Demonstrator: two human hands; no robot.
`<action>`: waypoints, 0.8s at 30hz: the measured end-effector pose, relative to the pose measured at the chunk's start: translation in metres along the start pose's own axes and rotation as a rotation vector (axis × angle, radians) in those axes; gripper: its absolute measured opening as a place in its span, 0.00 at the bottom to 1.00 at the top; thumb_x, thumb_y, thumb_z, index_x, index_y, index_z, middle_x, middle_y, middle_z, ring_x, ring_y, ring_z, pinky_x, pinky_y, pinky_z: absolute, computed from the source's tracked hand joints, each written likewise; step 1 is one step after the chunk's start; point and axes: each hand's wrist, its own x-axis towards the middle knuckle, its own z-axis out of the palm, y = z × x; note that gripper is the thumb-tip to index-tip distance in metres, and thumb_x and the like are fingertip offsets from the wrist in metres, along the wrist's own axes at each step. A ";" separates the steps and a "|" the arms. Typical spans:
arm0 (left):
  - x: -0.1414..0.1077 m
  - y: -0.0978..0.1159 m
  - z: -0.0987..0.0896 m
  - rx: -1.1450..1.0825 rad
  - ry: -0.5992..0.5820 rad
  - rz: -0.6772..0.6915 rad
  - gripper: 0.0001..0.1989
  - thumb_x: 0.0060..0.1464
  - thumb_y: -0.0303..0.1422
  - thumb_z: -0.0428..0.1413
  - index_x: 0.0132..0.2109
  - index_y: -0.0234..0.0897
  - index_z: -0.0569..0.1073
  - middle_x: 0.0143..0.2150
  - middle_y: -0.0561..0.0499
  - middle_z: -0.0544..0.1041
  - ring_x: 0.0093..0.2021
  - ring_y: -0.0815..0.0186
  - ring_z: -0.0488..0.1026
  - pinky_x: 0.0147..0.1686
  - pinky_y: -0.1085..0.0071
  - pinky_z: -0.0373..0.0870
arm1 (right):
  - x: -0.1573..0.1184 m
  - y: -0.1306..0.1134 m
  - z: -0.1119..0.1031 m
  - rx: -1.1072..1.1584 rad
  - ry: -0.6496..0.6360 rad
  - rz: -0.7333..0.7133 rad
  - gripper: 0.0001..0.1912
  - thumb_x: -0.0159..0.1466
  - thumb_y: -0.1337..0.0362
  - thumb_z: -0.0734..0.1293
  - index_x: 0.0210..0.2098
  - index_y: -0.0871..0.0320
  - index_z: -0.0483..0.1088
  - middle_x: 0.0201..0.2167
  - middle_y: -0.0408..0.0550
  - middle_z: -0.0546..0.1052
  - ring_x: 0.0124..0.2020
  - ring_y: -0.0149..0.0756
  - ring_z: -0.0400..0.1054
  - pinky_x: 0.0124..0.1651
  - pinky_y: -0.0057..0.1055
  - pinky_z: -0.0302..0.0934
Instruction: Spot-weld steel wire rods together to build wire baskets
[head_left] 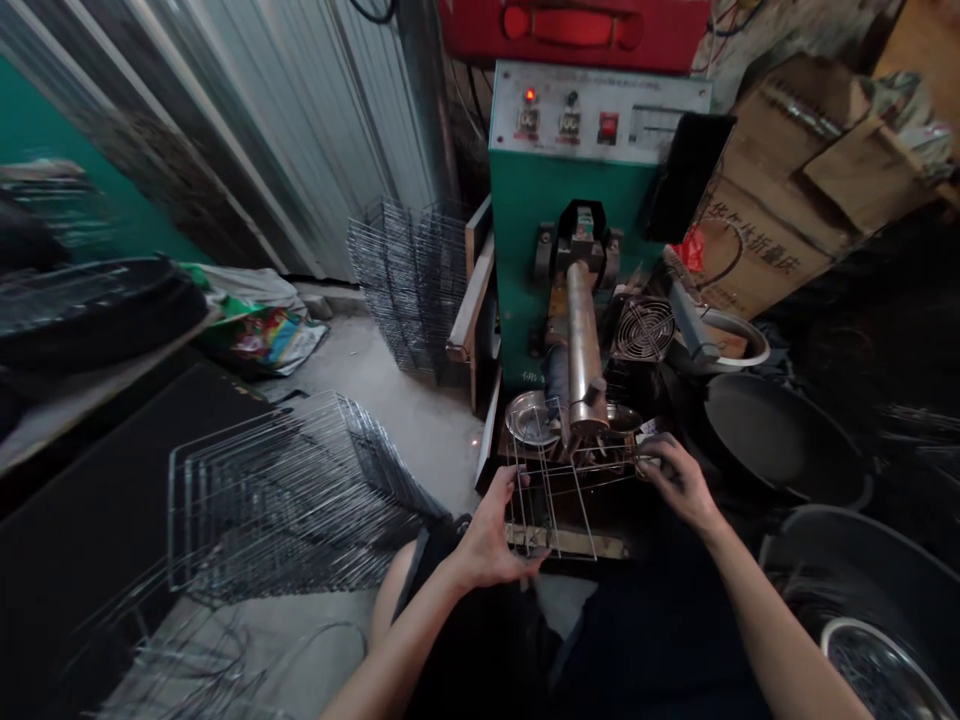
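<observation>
A wire rack (551,505) of thin metal rods is held below the thick metal arm (585,340) of a green spot welder (517,260). My left hand (495,535) grips the rack's left side, thumb and fingers spread across its rods. Under the arm's tip, at the rack's far edge, a thin wire piece (611,467) reaches out to the right. Its right end is pinched in the closed fingers of my right hand (675,478). Whether this wire touches the rack or the welder tip, I cannot tell.
Stacked wire racks (277,500) stand to my left, with another stack (409,285) beside the welder. A small metal dish (532,418) sits under its arm. At right are a fan (643,330), a dark round pan (784,435), a black tub (870,545) and cardboard boxes (787,190).
</observation>
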 end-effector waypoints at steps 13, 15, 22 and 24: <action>0.002 0.005 0.007 -0.038 0.134 -0.024 0.45 0.36 0.32 0.68 0.64 0.37 0.62 0.58 0.42 0.69 0.60 0.48 0.71 0.65 0.45 0.68 | 0.026 -0.029 0.015 -0.015 0.044 0.024 0.31 0.62 0.34 0.68 0.20 0.54 0.69 0.31 0.49 0.71 0.37 0.44 0.65 0.44 0.40 0.61; 0.006 0.005 0.004 -0.044 0.142 -0.027 0.47 0.36 0.32 0.69 0.65 0.37 0.62 0.58 0.42 0.69 0.60 0.48 0.71 0.65 0.45 0.68 | 0.032 -0.030 0.017 -0.027 0.050 0.011 0.30 0.61 0.34 0.69 0.20 0.54 0.69 0.30 0.49 0.71 0.37 0.44 0.65 0.44 0.41 0.61; 0.018 0.004 -0.002 -0.034 0.151 0.007 0.43 0.38 0.32 0.67 0.63 0.38 0.63 0.56 0.43 0.69 0.58 0.49 0.71 0.62 0.46 0.71 | 0.045 -0.026 0.021 -0.042 0.031 -0.007 0.28 0.60 0.37 0.71 0.19 0.53 0.69 0.32 0.50 0.73 0.39 0.46 0.66 0.43 0.39 0.62; 0.021 0.004 -0.003 -0.032 0.152 0.005 0.43 0.39 0.33 0.68 0.63 0.38 0.63 0.56 0.43 0.69 0.58 0.49 0.71 0.61 0.46 0.72 | 0.047 -0.024 0.021 -0.038 0.029 -0.012 0.28 0.60 0.37 0.71 0.20 0.53 0.70 0.32 0.50 0.73 0.40 0.46 0.66 0.44 0.40 0.63</action>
